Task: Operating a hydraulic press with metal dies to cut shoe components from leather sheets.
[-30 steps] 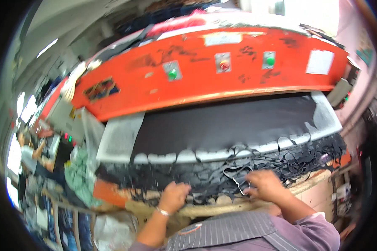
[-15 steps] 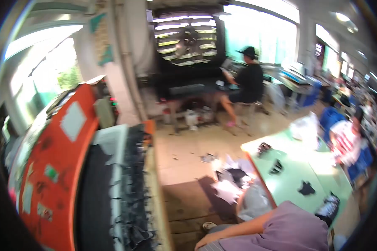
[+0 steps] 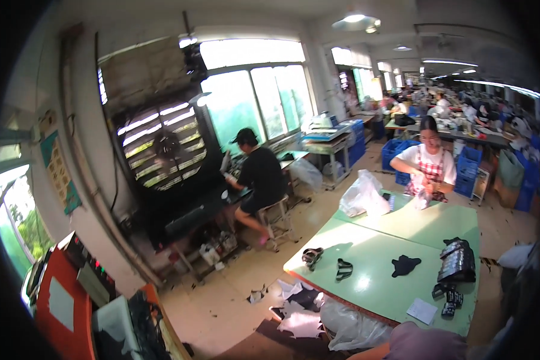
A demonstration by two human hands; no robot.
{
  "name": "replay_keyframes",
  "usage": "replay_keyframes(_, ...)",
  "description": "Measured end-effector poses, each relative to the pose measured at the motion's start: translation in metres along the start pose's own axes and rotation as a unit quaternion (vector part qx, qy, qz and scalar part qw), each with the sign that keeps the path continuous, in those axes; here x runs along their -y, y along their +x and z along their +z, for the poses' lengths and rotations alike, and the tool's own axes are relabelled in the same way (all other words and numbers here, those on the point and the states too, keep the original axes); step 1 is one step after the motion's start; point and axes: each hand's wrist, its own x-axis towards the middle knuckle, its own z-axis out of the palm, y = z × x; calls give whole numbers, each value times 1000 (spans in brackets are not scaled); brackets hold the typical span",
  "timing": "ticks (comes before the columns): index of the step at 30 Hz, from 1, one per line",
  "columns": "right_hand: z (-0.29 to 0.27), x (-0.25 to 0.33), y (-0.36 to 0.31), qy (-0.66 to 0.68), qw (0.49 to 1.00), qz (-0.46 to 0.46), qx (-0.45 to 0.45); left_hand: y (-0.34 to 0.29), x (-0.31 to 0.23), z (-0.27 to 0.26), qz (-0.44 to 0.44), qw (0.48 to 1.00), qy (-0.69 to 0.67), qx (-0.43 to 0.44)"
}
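Neither of my hands shows at this moment. At the lower edge a mauve sleeve (image 3: 427, 343) comes into view with a strip of bare forearm (image 3: 372, 353) beside it; the hand of that arm is cut off. Just beyond it stands a pale green table (image 3: 366, 252). On its near right part lie a bundle of black strapped pieces (image 3: 457, 262), several small black packets (image 3: 450, 300) and a white slip of paper (image 3: 422, 311). Farther left are a flat black cut piece (image 3: 405, 265), a black looped piece (image 3: 343, 270) and a dark curled piece (image 3: 311, 257).
Across the table a person in a checked apron (image 3: 429, 165) handles something, beside a white plastic bag (image 3: 364, 195). Another person in black (image 3: 261, 174) sits at a dark bench. Scraps (image 3: 300, 318) and a clear bag (image 3: 351, 327) lie below the table. An orange panel (image 3: 60, 306) stands left.
My view has swung to the right and up. The orange panel has slid toward the lower left, and the hand resting on grey cloth has left the picture.
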Motion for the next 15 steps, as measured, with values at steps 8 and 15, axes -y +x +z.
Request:
replay_keyframes(8, 92, -10, -164, 156, 930, 191, 272, -17, 31, 5, 155, 980, -125, 19)
replay_keyframes(15, 108, -59, -297, 178, 800, 353, 451, 30, 49, 12, 211, 964, -163, -12)
